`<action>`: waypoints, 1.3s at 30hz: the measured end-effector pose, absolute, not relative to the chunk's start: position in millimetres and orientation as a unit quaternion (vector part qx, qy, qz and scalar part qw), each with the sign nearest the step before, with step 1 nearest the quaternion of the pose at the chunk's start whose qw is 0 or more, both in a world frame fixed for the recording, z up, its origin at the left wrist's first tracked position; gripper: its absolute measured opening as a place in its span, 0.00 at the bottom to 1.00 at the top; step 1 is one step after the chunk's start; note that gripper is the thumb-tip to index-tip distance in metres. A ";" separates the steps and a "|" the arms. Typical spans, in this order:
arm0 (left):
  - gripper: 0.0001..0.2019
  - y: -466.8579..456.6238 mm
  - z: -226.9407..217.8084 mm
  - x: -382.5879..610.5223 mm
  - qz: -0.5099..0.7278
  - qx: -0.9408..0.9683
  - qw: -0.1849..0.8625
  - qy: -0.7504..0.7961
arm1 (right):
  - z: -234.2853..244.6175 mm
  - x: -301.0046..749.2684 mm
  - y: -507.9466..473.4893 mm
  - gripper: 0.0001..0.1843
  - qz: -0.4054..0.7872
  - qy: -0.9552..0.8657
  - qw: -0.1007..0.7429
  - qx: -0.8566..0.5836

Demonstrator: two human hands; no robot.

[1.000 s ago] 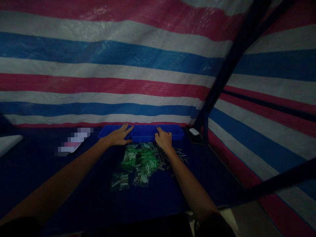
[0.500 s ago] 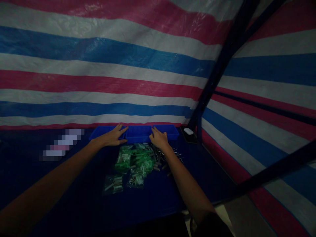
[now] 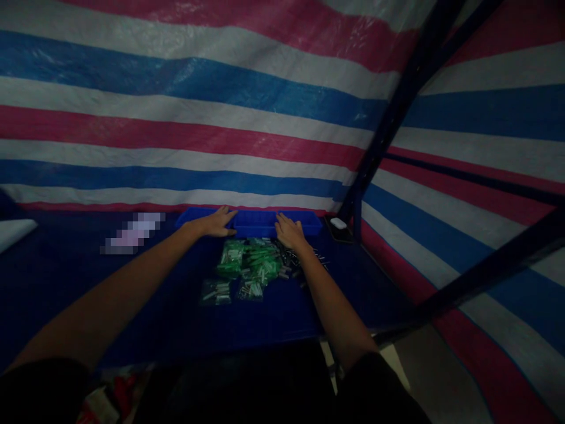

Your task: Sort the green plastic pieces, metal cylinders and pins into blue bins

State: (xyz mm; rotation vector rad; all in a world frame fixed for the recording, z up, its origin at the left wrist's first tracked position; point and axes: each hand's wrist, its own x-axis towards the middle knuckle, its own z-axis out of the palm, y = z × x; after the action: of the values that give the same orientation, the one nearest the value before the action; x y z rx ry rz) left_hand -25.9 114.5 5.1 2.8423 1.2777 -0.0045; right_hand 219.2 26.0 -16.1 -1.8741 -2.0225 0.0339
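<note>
Half-second on: view dipped, white sheet (image 3: 16, 233) back at left edge. Left hand (image 3: 216, 223) still splayed, fingers apart, over blue trays (image 3: 255, 223) at rear of table (image 3: 170, 321); right hand (image 3: 289, 231) still there, grip unclear. Trays: at least two. Clear front bags (image 3: 216, 292): two.

Dim light falls on red, white and blue striped sheeting (image 3: 176, 123) at twelve o'clock. A dark post (image 3: 388, 123) slants at two. A blue counter (image 3: 273, 321) lies toward six.

Bags (image 3: 260, 262) block middle (trays (image 3: 256, 231) behind); way along table front (image 3: 269, 324).
</note>
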 end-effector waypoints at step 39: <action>0.34 69.5 3.2 -18.7 0.281 0.887 -0.058 0.361 | -22.5 225.3 29.0 0.26 -0.052 -0.740 0.184 -0.645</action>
State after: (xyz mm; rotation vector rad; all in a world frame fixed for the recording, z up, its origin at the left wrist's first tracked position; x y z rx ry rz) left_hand -18.7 69.5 3.2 2.8949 1.1789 0.9168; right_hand 225.3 29.0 -22.5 -1.8200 -2.0862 -0.1457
